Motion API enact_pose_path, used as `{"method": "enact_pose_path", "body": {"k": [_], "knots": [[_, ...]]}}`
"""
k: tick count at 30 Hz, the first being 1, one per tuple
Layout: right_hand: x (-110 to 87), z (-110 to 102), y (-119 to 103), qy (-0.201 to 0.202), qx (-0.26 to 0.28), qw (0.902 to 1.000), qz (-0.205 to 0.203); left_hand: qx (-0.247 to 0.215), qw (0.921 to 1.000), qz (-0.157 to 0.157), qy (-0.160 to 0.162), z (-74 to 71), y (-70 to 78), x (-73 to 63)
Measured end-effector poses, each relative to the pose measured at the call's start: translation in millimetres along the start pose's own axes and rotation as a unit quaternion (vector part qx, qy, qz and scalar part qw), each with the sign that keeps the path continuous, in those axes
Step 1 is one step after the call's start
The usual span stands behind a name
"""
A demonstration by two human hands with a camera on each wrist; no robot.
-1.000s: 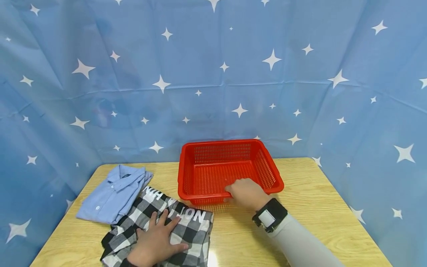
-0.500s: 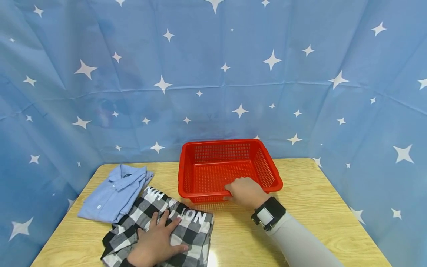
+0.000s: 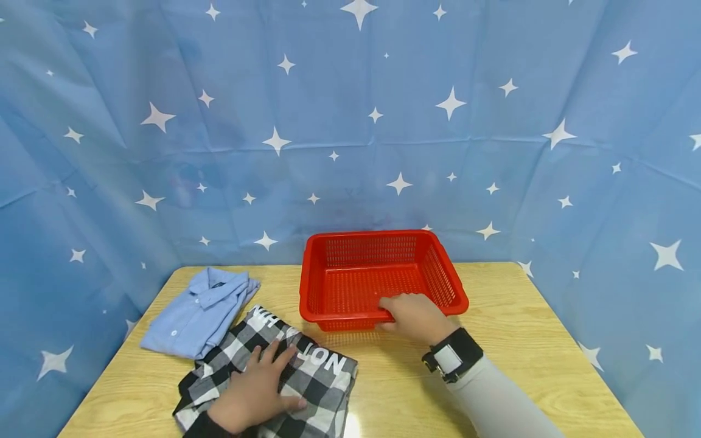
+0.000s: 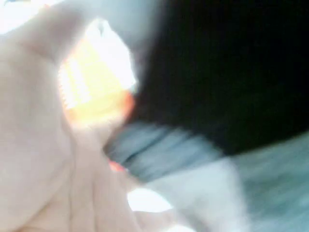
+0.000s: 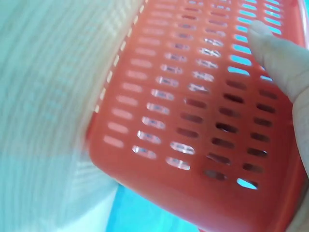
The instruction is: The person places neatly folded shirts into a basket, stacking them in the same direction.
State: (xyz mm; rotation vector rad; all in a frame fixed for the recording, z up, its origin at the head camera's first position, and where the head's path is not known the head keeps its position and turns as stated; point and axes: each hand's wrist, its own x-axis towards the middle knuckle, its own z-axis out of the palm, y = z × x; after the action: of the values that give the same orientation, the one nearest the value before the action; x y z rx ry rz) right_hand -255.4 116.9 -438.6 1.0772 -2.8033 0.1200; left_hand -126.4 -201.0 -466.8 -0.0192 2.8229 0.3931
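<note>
My right hand (image 3: pixel 416 316) grips the front rim of a red plastic basket (image 3: pixel 364 283), its slotted floor bare. In the right wrist view the thumb (image 5: pixel 280 60) lies against the outside of the slotted basket wall (image 5: pixel 145 176). At the front left, my left hand (image 3: pixel 254 392) is spread over a black-and-white checked shirt (image 3: pixel 317 395) with white lettering, fingers apart and holding nothing. The left wrist view is blurred; the palm (image 4: pixel 38 140) fills its left side, with dark and grey checked cloth (image 4: pixel 217 72) beside it.
A folded light blue button shirt (image 3: pixel 191 322) lies behind and left of the checked one, the two close together. The wooden table (image 3: pixel 520 340) backs onto a blue curtain (image 3: pixel 350 121) with white stars, close behind the basket.
The head view has turned slightly, so everything sits a little farther right. My left hand has shifted slightly left over the checked shirt. My right hand keeps its hold on the basket rim.
</note>
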Motion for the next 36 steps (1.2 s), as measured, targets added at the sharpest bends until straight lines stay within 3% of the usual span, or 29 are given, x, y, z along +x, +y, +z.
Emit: {"method": "enact_pose_path", "body": {"k": [3,7,12,17,22,28,36], "knots": [[-14.6,-0.9,9.9,0.006,0.015,0.9997,0.018,-0.014,0.9984,-0.047,0.026,-3.6,-1.6,2.5],[-31.8,-1.2,25.3,0.027,0.022,0.9982,0.047,0.009,0.9946,-0.096,0.039,-2.7,-2.1,7.1],[-42.1,3.5,35.4,0.057,0.000,0.9963,0.064,0.032,0.9913,-0.126,0.020,2.7,1.0,13.6],[-42.0,10.2,33.9,0.076,-0.011,0.9946,0.070,0.067,0.9889,-0.132,-0.012,4.3,6.5,15.3],[-41.1,13.7,33.9,0.077,-0.002,0.9940,0.077,0.073,0.9914,-0.103,-0.035,8.3,11.5,9.6],[-37.2,9.3,40.0,0.094,0.006,0.9920,0.084,0.082,0.9942,-0.035,-0.061,8.1,22.3,0.7],[-36.4,5.2,39.1,0.090,0.009,0.9922,0.085,0.100,0.9864,0.041,-0.124,7.6,34.1,-10.5]]}}
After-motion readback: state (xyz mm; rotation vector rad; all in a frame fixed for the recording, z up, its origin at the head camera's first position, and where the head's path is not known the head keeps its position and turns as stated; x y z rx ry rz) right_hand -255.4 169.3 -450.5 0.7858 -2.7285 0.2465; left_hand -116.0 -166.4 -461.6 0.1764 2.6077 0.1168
